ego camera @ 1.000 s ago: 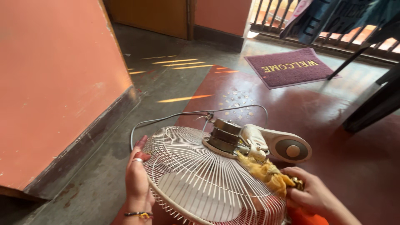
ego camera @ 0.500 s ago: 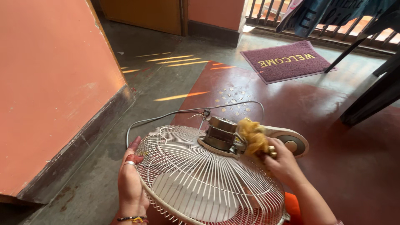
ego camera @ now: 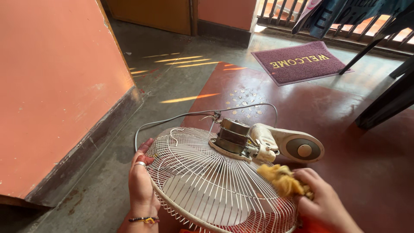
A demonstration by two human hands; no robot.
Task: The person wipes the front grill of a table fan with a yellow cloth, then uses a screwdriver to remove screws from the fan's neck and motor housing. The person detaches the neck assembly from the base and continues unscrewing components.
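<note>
Red floor — hands (ego camera: 142, 185) gripping fan cage (ego camera: 215, 181), clutching yellow rag (ego camera: 282, 180)

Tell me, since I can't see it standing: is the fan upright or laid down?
Laid down. The fan's wire guard faces downward, with the motor on top and the left hand steadying its rim.

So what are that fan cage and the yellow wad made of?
The fan cage looks like thin metal wire coated cream-white: fine, evenly spaced glossy ribs. The yellow wad in the right hand seems soft cloth or fibre: crumpled and fuzzy-edged. The left hand grips the cage rim.
</note>
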